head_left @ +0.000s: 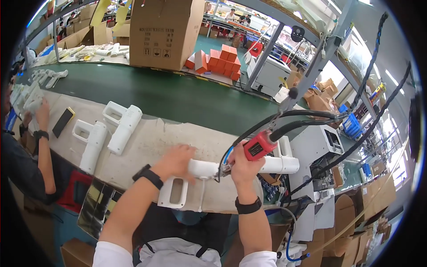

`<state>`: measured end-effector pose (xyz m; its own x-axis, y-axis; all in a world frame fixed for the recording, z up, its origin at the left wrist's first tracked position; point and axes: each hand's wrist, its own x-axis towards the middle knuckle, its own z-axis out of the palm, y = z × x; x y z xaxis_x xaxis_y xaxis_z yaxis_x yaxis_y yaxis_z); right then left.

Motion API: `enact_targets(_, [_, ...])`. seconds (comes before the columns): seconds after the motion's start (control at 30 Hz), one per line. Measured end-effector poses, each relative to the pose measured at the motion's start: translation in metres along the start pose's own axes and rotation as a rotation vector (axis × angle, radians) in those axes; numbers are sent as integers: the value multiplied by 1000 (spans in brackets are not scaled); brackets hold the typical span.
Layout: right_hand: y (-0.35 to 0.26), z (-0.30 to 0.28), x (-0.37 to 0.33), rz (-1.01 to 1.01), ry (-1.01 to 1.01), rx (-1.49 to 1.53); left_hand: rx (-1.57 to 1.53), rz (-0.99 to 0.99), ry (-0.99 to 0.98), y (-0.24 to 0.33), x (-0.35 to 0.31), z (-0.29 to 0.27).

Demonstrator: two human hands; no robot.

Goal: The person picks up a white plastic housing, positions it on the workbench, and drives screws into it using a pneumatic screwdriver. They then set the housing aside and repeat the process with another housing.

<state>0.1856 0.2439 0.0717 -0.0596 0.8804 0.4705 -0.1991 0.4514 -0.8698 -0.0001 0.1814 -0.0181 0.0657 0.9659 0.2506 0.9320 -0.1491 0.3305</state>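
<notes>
The white plastic housing (195, 175), a long barrel with a looped handle hanging off its near side, lies across the front edge of the tabletop (151, 144), right in front of the person. It looks like a light, rigid, hollow shell with a smooth, probably slippery skin, so the barrel near the handle seems the sensible place to pin it down. That is where the left hand (178, 161) sits, its fingers wrapped over the top of the barrel. The right hand (242, 165) is closed around a red powered screwdriver (259, 144), tip down at the housing, black cables (307, 118) trailing up behind. Two more white housings (109, 131) lie further left, and beyond them runs the dark green conveyor belt (187, 100).
</notes>
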Motion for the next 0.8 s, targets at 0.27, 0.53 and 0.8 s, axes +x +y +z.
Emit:
enact_targets(0.27, [-80, 42, 7, -29, 50, 255, -18, -289, -398, 22, -11, -16])
enact_targets(0.53, [-22, 63, 18, 5, -53, 171, -44, -277, -341, 23, -7, -7])
enact_targets(0.8, [20, 71, 11, 56, -97, -5, -109, -323, -340, 32, -10, -18])
